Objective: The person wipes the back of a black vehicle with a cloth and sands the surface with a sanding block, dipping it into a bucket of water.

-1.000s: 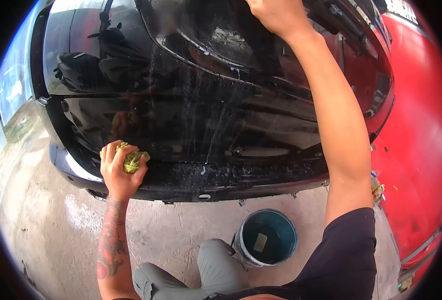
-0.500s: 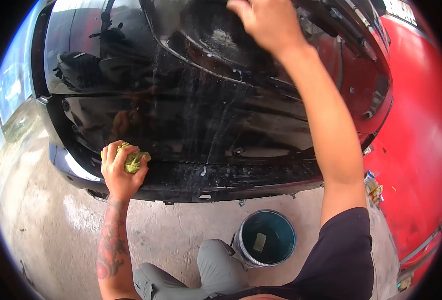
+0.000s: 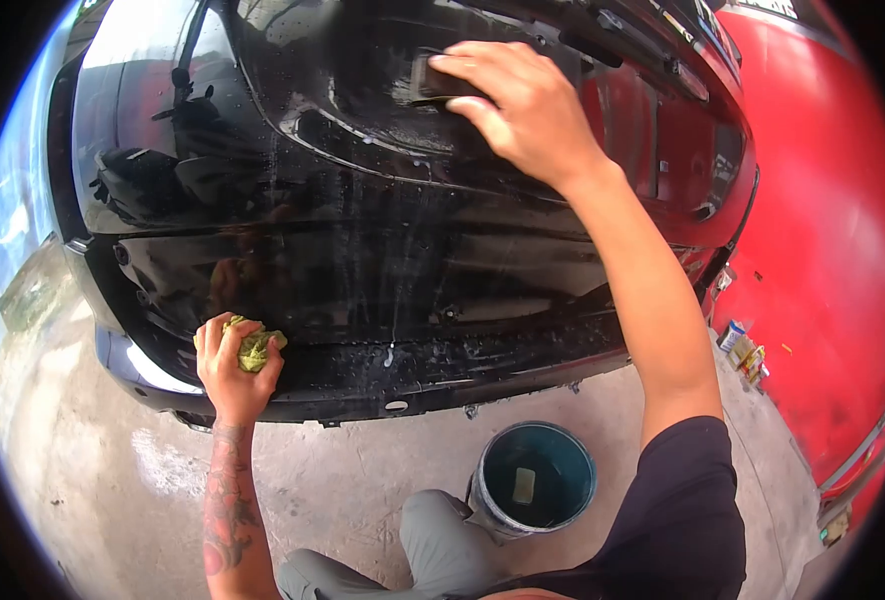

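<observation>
In the head view, a dark block [image 3: 425, 80] is pinched at the fingertips of the partly curled right hand [image 3: 532, 115], against the upper part of the black car panel [image 3: 362, 262]. By the panel's lower edge, a crumpled yellow-green cloth [image 3: 255, 350] is clasped in the curled left hand [image 3: 232, 382].

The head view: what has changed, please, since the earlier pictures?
The right hand has come down from the picture's top edge, and the dark block in its grip now shows against the black car body. The view has shifted slightly. No grip was visibly released. The left hand still holds the yellow-green cloth low on the car; the bucket still stands on the floor.
</observation>
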`<state>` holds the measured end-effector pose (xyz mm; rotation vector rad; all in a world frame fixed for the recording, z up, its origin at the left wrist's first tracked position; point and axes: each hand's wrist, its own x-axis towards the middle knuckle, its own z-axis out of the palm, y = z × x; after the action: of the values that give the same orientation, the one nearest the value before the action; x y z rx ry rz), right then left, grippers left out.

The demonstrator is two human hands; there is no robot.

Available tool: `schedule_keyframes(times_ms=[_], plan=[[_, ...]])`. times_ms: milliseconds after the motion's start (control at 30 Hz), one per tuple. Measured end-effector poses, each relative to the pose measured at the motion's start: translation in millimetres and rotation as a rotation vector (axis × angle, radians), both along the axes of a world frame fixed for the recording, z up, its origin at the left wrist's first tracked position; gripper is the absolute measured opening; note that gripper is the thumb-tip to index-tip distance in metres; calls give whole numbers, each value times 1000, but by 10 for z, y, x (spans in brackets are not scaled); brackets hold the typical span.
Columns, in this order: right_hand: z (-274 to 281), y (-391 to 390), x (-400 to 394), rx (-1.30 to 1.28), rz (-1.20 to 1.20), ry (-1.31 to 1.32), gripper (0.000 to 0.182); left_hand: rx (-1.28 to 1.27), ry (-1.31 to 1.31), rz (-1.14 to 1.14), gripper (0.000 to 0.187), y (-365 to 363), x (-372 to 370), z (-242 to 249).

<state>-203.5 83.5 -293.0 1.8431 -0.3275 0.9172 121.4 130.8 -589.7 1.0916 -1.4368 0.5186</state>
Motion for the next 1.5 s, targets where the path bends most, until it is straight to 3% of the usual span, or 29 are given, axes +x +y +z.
schedule_keyframes(times_ms=[133, 167, 267, 367, 533, 700, 1000, 1267, 1500], plan=[[330, -112, -89, -12, -6, -100, 35, 6, -2, 0, 26, 21, -6, 14], [326, -33, -20, 120, -14, -163, 35, 5, -2, 3, 26, 15, -10, 18], [243, -86, -218, -28, -21, -124, 35, 4, -8, 4, 26, 7, -4, 11], [98, -1, -495, 10, -41, -168, 34, -3, -3, 3, 26, 6, 1, -6], [460, -169, -348, -48, -90, -250, 34, 5, -7, 12, 26, 14, -8, 11], [397, 31, -420, -8, -43, -279, 34, 41, 16, -14, 25, 14, -19, 5], [553, -74, 347, -77, 36, -153, 32, 5, 1, 24, 26, 14, -27, 17], [436, -15, 33, -81, -49, -225, 32, -3, 0, 8, 27, 0, 5, -4], [521, -164, 762, -117, 55, -216, 32, 33, -2, 19, 27, 12, -15, -3]])
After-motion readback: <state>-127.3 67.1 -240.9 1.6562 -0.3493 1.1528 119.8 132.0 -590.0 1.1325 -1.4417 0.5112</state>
